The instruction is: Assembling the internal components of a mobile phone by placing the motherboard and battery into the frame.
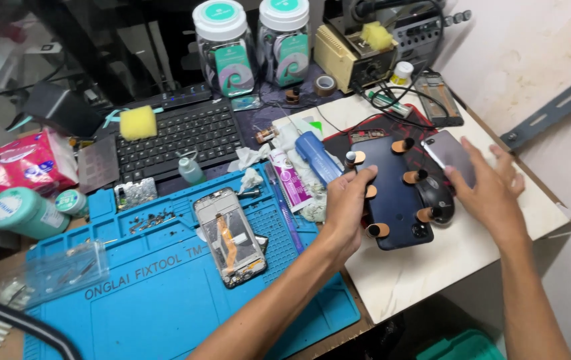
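The left hand rests curled on the left edge of a dark phone, fingers closed against its side, gripping it. The phone lies flat on the white bench top, just right of the blue repair mat, with small clamps tipped in orange pads pinching it along both long edges. The right hand hovers open just right of the phone, fingers spread above a grey phone — whether it touches that phone I cannot tell, the palm hides the contact. A black mouse sits between the two hands, touching the dark phone's right side. On the mat lies an opened phone frame — well apart from both hands.
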